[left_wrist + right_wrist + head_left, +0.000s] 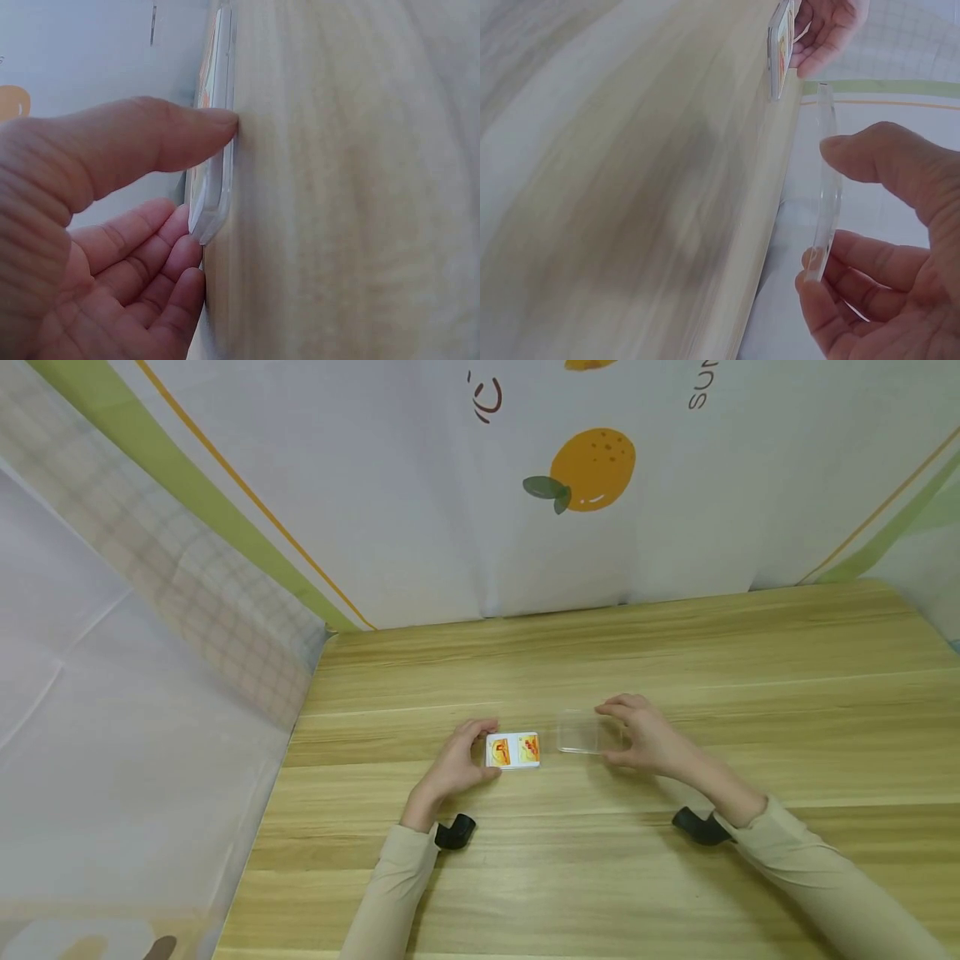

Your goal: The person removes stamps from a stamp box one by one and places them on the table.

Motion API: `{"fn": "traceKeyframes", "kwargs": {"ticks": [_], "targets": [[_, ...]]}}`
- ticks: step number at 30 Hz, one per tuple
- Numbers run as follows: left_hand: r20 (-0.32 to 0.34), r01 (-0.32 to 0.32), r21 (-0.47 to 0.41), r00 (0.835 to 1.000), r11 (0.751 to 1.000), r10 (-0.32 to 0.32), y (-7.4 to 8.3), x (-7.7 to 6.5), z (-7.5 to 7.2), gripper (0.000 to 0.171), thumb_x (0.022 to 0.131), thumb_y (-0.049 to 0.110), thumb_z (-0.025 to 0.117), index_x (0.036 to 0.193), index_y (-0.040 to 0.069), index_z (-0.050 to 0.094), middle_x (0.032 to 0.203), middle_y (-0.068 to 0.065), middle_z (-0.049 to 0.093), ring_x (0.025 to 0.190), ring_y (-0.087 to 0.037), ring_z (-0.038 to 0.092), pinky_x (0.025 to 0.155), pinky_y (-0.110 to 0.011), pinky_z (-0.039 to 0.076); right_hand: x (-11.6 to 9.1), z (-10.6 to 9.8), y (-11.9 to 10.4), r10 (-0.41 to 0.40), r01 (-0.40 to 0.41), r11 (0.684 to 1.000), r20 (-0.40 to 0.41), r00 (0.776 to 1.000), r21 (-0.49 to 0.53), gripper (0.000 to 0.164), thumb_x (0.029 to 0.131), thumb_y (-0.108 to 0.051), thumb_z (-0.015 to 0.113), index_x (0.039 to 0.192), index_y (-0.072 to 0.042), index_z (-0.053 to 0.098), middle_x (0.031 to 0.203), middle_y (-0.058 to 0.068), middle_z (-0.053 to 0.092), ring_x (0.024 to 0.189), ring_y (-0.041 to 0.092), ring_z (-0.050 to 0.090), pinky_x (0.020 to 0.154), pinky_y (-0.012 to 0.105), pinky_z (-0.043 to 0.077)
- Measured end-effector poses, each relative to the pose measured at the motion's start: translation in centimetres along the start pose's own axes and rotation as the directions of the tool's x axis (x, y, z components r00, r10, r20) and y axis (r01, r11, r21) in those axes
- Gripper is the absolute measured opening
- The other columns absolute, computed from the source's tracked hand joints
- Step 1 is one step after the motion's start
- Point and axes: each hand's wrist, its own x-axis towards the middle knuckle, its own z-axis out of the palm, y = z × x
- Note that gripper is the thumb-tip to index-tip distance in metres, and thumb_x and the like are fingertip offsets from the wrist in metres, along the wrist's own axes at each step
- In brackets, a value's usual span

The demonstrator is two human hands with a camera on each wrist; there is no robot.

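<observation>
A flat clear plastic case of picture cards (513, 751) lies on the wooden table, its top card showing two orange-and-yellow pictures on white. My left hand (452, 765) grips its left end: the thumb presses the near edge in the left wrist view, with the fingers (161, 255) round the far side. To the right, a transparent plastic lid (579, 732) is held above the tabletop in my right hand (651, 742). In the right wrist view, thumb and fingers pinch the lid (826, 195) by opposite edges, apart from the case.
The wood-grain table (570, 877) runs back to a white cloth (420, 510) printed with an orange fruit. Another pale cloth (150, 710) hangs along the left edge. Black curved pieces (456, 832) sit at both wrists by the sleeve cuffs.
</observation>
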Motion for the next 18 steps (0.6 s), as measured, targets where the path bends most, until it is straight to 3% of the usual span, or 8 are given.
{"fn": "traceKeyframes", "kwargs": {"ticks": [11, 18], "targets": [[0.005, 0.0, -0.006, 1.0, 1.0, 0.0, 0.07, -0.03, -0.06, 0.069, 0.067, -0.008, 0.076, 0.13, -0.004, 0.048, 0.124, -0.012, 0.053, 0.116, -0.027, 0.047, 0.103, -0.039, 0.037, -0.51, -0.32, 0.39, -0.019, 0.019, 1.0, -0.01, 1.0, 0.0, 0.058, 0.066, -0.004, 0.08, 0.116, 0.013, 0.056, 0.113, 0.026, 0.057, 0.105, 0.042, 0.051, 0.089, 0.054, 0.045], [0.009, -0.006, 0.013, 1.0, 1.0, 0.006, 0.02, 0.03, -0.04, 0.069, 0.067, -0.008, 0.076, 0.13, -0.005, 0.048, 0.124, -0.013, 0.053, 0.116, -0.027, 0.047, 0.103, -0.038, 0.038, -0.78, -0.48, 0.52, -0.006, 0.006, 1.0, 0.024, 1.0, -0.009, 0.059, 0.066, -0.005, 0.081, 0.118, 0.011, 0.057, 0.115, 0.025, 0.056, 0.105, 0.039, 0.051, 0.085, 0.052, 0.047]]}}
